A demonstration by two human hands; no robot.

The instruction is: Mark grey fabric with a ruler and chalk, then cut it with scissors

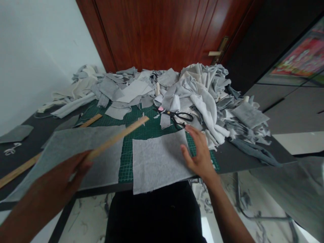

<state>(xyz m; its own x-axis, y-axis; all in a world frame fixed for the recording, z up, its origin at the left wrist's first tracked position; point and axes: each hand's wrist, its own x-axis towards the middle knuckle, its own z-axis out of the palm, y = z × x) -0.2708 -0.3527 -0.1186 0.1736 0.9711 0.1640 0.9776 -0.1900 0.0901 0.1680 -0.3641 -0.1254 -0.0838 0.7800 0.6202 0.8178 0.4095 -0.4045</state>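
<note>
So a wooden ruler point(118, 135) is gripped at its near end by the left hand point(73, 168), fingers closed around it, and it's held up off the table at a slant, its far tip pointing toward the scrap pile. Under that hand a big grey sheet point(76, 152) is laid out, partly over the green mat point(141, 130) and partly over the dark table point(240, 157).

The right hand point(199, 153) is laid flat, fingers spread, on the right edge of a smaller grey square point(159, 160). Nothing is pinched there, the cloth is just pressed down. That square is placed at the front of the mat, with its near edge hanging a bit over the table's front edge. The two pieces are just beside each other, with a strip of mat showing between them.

Black scissors point(181, 118) are left on the mat just past the right hand's fingertips, right at the foot of the pile. A huge heap of grey and white scraps point(202, 91) is stacked across the back and right of the table. A second wooden stick point(19, 170) can be seen lying along the left side, partly hidden under the big sheet. One loose grey piece point(16, 133) is parked at the far left. A red-brown door point(162, 30) is seen behind it all.
</note>
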